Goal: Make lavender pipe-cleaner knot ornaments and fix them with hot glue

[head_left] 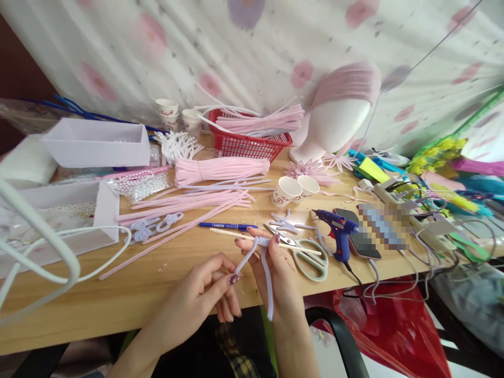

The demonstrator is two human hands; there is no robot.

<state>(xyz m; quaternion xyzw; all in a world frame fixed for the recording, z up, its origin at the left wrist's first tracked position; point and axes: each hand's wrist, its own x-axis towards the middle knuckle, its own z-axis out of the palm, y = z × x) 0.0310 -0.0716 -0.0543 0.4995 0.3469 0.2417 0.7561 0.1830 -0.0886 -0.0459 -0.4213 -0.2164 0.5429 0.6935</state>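
My right hand point(275, 270) holds a pale lilac pipe cleaner point(266, 278) wound around its raised fingers just above the wooden table's point(129, 286) front edge. One end hangs down past the wrist. My left hand point(205, 296) pinches the other end of the same pipe cleaner between thumb and forefinger, close beside the right hand. A thin wooden stick point(228, 232) lies on the table right behind the fingers.
Scissors point(309, 254), a blue pen point(222, 226) and a blue glue gun point(338, 231) lie near my hands. Pink pipe cleaners point(220, 169) spread across the middle, a red basket point(248, 142) and a foam head point(334, 118) behind. White boxes point(94, 142) stand left; two paper cups point(295, 189) centre.
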